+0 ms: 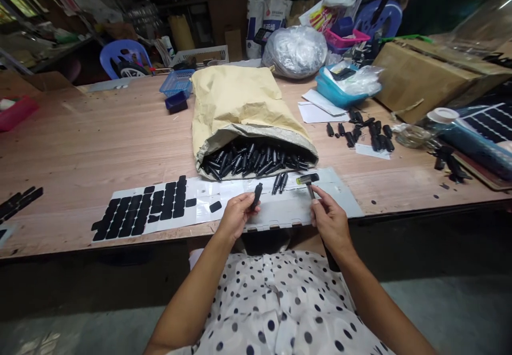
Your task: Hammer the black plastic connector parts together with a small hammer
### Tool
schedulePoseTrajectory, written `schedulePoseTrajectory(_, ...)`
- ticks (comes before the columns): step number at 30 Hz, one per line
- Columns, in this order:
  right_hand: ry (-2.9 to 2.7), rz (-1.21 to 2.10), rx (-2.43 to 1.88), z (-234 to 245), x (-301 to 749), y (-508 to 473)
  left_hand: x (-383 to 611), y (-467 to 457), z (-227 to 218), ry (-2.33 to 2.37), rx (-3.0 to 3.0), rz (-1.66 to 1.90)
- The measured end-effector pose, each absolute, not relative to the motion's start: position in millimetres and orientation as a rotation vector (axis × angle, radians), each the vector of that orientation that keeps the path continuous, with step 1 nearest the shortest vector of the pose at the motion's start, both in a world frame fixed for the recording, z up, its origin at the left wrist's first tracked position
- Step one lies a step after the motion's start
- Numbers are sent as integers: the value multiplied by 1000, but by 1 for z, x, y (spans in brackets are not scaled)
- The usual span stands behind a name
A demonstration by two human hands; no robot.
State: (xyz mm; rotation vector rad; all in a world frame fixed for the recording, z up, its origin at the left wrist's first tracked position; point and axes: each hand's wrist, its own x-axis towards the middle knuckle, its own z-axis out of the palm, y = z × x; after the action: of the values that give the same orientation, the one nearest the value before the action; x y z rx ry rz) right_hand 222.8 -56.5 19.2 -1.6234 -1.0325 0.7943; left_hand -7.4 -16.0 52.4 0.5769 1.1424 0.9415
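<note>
My left hand (235, 215) is closed around a small black plastic part (256, 195), held upright over the white backing sheet (256, 206). My right hand (328, 216) grips the handle of a small hammer (308, 180) whose head rests on the sheet's far edge. Two more black parts (280, 182) lie on the sheet between the hands. Black rectangular stickers (144, 208) cover the sheet's left end. Behind it a brown paper sack (240, 110) lies on its side, its mouth full of black parts (252, 160).
Loose black parts (362, 131) lie at the right by white papers (318, 109) and a blue tray (340, 91). A cardboard box (424, 75) stands at the far right. A blue basket (176, 82), a plastic-wrapped bundle (295, 50) and chairs sit at the back.
</note>
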Motion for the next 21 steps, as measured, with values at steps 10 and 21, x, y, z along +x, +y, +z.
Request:
schedulePoseTrajectory(10,-835,980,-1555,17,216,-52,-5,-25,56,1020,221,863)
schedulePoseTrajectory(21,-904,979,-1528,11,218,-50,0,-29,54,780,-65,784)
